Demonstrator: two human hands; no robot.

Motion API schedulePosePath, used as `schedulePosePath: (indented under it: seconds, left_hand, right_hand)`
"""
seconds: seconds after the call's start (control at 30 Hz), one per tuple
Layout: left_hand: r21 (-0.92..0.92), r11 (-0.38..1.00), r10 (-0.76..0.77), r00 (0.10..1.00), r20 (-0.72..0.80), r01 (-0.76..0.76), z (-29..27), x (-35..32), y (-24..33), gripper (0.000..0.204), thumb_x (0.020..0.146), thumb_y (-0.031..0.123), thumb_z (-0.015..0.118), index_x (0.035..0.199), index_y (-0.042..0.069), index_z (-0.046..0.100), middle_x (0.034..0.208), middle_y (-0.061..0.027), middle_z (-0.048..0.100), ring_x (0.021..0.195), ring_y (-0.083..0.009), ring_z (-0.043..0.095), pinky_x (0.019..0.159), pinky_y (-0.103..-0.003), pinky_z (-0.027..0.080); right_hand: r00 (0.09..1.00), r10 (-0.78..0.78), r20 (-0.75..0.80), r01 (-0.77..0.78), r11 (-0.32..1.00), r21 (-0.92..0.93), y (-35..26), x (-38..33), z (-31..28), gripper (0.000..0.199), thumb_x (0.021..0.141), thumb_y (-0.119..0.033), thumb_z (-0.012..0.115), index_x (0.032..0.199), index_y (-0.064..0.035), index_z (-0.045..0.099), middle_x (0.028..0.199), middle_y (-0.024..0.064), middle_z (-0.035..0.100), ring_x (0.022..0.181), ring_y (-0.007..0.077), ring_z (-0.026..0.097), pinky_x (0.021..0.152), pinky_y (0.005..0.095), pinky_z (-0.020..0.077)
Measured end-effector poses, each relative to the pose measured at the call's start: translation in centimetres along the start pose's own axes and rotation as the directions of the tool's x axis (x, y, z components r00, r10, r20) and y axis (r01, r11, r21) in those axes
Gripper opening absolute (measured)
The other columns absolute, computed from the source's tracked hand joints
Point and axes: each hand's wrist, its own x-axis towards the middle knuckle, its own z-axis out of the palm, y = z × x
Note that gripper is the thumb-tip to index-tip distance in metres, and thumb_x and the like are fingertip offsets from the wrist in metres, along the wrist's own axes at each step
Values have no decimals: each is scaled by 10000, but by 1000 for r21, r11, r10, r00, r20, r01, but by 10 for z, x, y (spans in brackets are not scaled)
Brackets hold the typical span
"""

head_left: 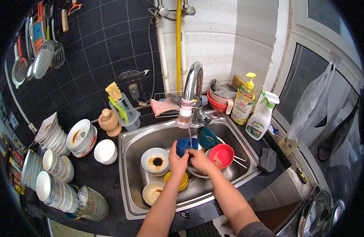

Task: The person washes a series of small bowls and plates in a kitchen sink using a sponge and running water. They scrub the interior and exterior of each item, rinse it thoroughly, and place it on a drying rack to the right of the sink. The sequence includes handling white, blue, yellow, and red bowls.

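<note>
My left hand [178, 159] grips a small blue bowl [183, 144] by its left side, beneath the tap [193, 81]. A thin stream of water falls at the bowl. At its right, near side is my right hand [200, 161], fingers curled against the bowl; their tips are partly hidden. Around my hands in the steel sink [127, 189] are a dark green bowl [206, 136], a red bowl [221, 155], a yellow bowl [182, 183], a white bowl [147, 159] with a dark brown stain and a cream bowl [151, 190].
Stacked plates [80, 136], stacked bowls [51, 189], a white bowl [105, 151] and a glass jar [95, 203] crowd the left counter. Right of the tap stand a yellow pump bottle [244, 100] and a white spray bottle [260, 118]. A dark cloth [268, 159] lies by the sink's right rim.
</note>
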Motion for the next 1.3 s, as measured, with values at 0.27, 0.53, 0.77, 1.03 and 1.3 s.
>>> schedulePosePath:
  seconds: [0.27,0.53,0.77,1.03,1.3]
  left_hand:
    - [235,972,7,1000,2,-8,-11,-6,34,720,627,195,698,1264,69,387,1119,-191,528,1036,-344,498,861,-402,418]
    - [219,973,61,997,40,-68,-3,-8,35,695,634,184,694,1248,63,393,1032,-193,562,933,-343,549,813,-400,446]
    - [-504,813,-330,944,16,293,2,2,-2,441,739,123,647,1124,32,452,854,-90,578,671,-144,572,536,-246,473]
    - [-459,823,-315,941,123,336,-5,7,4,464,778,192,638,1157,15,436,901,-93,561,674,-111,540,495,-213,449]
    - [-195,979,-80,994,-78,64,15,-11,17,650,682,35,547,1281,27,292,1131,-245,458,1043,-342,479,910,-365,373]
  right_hand:
    - [979,203,-28,-105,614,782,2,7,-6,283,800,-127,564,1056,-17,513,942,53,599,848,129,574,773,240,451]
    - [899,319,-301,-34,735,677,10,15,-2,350,850,-343,541,755,-9,582,672,44,601,561,97,527,525,207,410]
    - [803,54,-593,-28,998,52,8,9,-12,388,665,-213,728,961,-34,553,763,60,579,693,158,569,609,296,456]
    - [855,84,-511,-274,911,-308,9,2,-12,309,762,-243,650,942,-7,565,746,107,605,663,189,587,626,309,471]
    - [903,424,-69,-335,796,504,54,22,16,253,756,-219,666,757,22,591,682,75,610,523,173,561,485,296,452]
